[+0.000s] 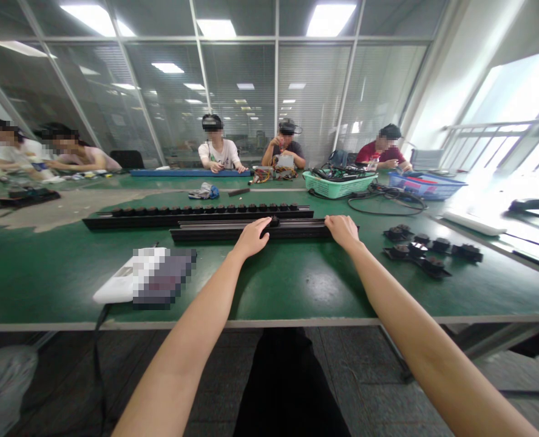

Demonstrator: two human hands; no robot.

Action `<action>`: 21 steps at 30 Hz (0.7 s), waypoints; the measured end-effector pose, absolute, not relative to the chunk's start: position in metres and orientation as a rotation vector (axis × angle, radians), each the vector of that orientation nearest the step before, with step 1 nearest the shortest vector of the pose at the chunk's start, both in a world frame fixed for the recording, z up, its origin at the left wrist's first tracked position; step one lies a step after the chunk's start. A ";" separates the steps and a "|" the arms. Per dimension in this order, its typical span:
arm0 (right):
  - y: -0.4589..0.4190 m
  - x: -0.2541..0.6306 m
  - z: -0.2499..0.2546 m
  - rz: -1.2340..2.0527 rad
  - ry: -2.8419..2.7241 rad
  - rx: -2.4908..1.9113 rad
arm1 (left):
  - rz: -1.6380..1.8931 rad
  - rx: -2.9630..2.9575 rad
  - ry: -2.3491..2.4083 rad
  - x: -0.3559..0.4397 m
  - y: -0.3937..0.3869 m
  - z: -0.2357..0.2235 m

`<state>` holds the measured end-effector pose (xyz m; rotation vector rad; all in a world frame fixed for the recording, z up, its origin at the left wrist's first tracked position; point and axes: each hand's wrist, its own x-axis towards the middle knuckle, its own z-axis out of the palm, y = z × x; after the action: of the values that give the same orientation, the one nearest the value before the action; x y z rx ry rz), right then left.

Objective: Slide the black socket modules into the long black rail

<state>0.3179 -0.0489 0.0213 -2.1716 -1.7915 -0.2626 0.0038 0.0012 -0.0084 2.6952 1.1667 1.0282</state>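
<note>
A long black rail (219,234) with a silvery channel along its top lies crosswise on the table before me. My left hand (252,237) is at its middle, fingers over the top edge and thumb at the near side, against a small black part (274,221) seated in the channel. Around the rail's right end curl the fingers of my right hand (342,230); the fingertips are partly hidden. Just behind lies a second black rail (196,217), with a row of several small black parts along it. More loose black parts (441,244) lie right of my right hand.
A white device and a dark, blurred-out item (160,282) lie at the near left. Farther back are a grey-blue cloth (204,192), a green basket (337,186) of cables, a blue basket (427,187) and a black cable (388,209). Several people sit across the table (292,291).
</note>
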 end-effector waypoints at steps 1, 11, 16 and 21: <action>-0.049 0.318 0.022 -0.259 -1.788 -2.172 | 1.027 2.696 1.167 0.004 0.001 -0.008; -0.055 0.315 0.025 -0.230 -1.764 -2.186 | 1.028 2.696 1.161 0.004 0.002 -0.009; -0.052 0.317 0.023 -0.242 -1.756 -2.185 | 1.032 2.692 1.165 0.004 0.003 -0.010; -0.049 0.320 0.020 -0.252 -1.756 -2.175 | 1.038 2.675 1.164 0.005 0.003 -0.009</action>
<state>0.3197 -0.0493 0.0202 -2.1748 -1.7556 -0.2517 0.0045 0.0031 -0.0095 2.6751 1.1639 1.0379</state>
